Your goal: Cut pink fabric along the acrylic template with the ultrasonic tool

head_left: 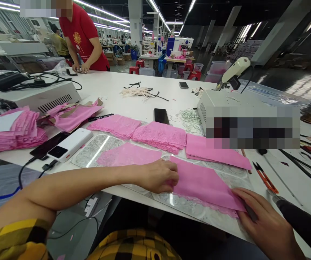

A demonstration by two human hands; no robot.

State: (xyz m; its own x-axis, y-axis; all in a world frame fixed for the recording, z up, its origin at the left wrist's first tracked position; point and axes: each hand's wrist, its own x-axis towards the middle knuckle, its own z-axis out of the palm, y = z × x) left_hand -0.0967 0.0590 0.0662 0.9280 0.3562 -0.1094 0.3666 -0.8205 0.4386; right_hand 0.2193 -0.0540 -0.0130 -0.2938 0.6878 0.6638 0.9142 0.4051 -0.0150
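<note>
A pink fabric piece (204,184) lies flat on a clear plastic sheet (190,209) at the table's near edge, over a strip of pink lace. My left hand (159,176) rests on its left edge with fingers curled and pressed down. At the lower right corner of the piece, my right hand (263,220) has its fingers on the fabric and a black tool handle (304,225) lies under the palm. Another pink piece (128,154) lies to the left of my left hand.
Stacks of pink lace (159,135) and pink fabric (215,151) sit behind. Orange snips (265,178), a white power bank (70,144), a black phone (161,116), and two white machines (36,95) stand about. A person in red (83,36) works at the far side.
</note>
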